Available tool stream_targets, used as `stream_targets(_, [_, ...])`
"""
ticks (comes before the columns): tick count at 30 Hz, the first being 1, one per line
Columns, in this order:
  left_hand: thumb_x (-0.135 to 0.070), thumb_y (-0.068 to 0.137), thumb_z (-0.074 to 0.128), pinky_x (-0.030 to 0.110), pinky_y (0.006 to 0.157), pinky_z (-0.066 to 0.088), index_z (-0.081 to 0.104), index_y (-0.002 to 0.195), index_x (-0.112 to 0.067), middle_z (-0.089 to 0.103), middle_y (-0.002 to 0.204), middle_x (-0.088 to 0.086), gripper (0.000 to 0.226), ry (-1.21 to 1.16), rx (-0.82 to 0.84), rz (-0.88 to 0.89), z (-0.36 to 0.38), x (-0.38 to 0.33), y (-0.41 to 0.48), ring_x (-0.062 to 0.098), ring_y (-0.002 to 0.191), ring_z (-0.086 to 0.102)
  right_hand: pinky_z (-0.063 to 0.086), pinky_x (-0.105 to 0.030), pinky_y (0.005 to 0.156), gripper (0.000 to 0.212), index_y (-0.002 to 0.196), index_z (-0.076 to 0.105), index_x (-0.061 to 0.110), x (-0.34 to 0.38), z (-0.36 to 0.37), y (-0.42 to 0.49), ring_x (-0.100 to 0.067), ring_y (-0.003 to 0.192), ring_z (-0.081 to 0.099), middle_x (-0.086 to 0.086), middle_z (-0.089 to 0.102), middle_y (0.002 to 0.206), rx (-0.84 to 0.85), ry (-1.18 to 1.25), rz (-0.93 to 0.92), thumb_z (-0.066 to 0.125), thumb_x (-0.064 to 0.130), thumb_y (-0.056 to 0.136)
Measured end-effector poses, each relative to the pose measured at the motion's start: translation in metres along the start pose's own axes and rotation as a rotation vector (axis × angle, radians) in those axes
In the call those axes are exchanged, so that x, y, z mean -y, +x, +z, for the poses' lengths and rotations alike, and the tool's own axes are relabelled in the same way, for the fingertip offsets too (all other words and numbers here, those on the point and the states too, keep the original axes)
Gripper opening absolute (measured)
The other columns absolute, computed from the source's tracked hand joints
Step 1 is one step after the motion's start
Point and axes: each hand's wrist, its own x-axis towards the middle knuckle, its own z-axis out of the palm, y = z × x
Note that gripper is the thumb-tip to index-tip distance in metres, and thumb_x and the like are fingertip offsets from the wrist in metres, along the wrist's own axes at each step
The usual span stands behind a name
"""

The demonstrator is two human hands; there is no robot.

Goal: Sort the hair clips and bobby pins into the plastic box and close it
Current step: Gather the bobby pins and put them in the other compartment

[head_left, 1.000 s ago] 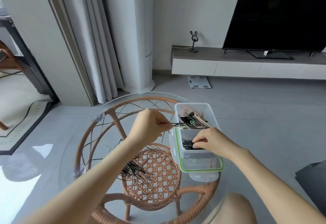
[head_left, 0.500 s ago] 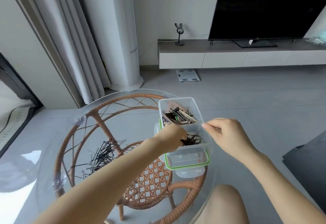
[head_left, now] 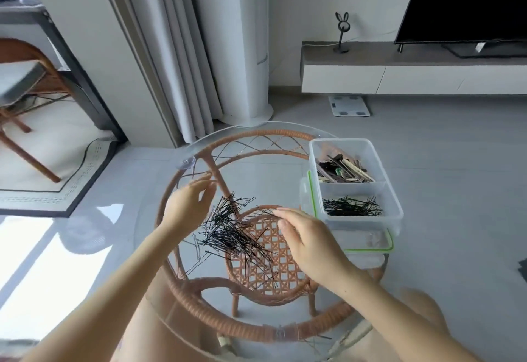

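Both hands are hovering over the loose bobby pins (head_left: 233, 233) on the glass table (head_left: 265, 179), left hand (head_left: 189, 207) and right hand (head_left: 310, 241) with fingers relaxed and spread, gripping nothing. The plastic box (head_left: 362, 223) is sitting just right, its 2 compartments part-filled. A hasty grab risks flicking tangled pins off the slick glass.

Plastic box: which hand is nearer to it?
Right. The right hand hovers close beside the plastic box, above the edge of the bobby pin pile; the left hand is on the pile's far side, farther off.
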Motion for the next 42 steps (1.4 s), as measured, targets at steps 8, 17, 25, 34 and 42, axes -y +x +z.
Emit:
stream_targets(8, [-0.065,0.08,-0.004,0.046,0.116,-0.009,0.015,0.147,-0.028,0.011,0.157,-0.003,0.079,0.117,-0.014,-0.251,0.055,0.037,-0.059,0.032,0.146,0.0,0.008,-0.039,0.119,0.047,0.134,0.042,0.002,-0.017,0.092,0.04,-0.031,0.14,0.027,-0.019,0.041,0.143,-0.269,-0.257,0.315,0.031,0.029,0.097])
stream_targets(17, [-0.035,0.099,0.022,0.033,0.121,0.003,0.028,0.144,-0.011,0.025,0.154,0.006,0.051,-0.179,-0.11,-0.182,0.057,0.005,-0.022,0.02,0.146,0.01,0.034,-0.016,0.091,0.038,0.131,0.046,0.014,0.026,0.118,0.038,-0.015,0.119,0.05,-0.003,0.056,0.13,-0.288,0.162,0.307,0.03,0.026,0.099])
stream_targets(25, [-0.037,0.1,0.019,0.033,0.12,0.006,0.047,0.135,-0.021,0.035,0.149,-0.004,0.048,-0.173,0.088,-0.007,0.059,0.011,0.004,0.019,0.146,0.01,0.026,-0.046,0.113,0.042,0.139,0.036,0.013,-0.002,0.097,0.101,-0.03,0.138,0.028,-0.01,0.039,0.146,-0.093,0.038,0.337,0.027,0.026,0.099])
stream_targets(34, [-0.039,0.095,0.025,0.026,0.075,0.043,0.073,0.099,-0.021,0.073,0.103,0.004,0.051,-0.513,-0.075,-0.09,0.061,-0.007,-0.051,0.019,0.095,0.066,0.045,-0.017,0.081,0.03,0.119,0.059,0.013,-0.001,0.092,0.041,-0.015,0.103,0.062,-0.002,0.068,0.112,-0.126,0.114,0.137,0.037,0.017,0.098])
stream_targets(42, [-0.044,0.096,0.032,0.031,0.102,0.044,0.068,0.109,-0.019,0.068,0.115,-0.003,0.046,-0.722,0.155,-0.049,0.045,-0.007,-0.086,0.009,0.109,0.061,0.013,-0.038,0.118,0.08,0.144,0.022,0.03,-0.005,0.047,-0.015,-0.008,0.142,0.011,0.011,0.017,0.154,0.328,-0.079,0.033,0.064,0.049,0.078])
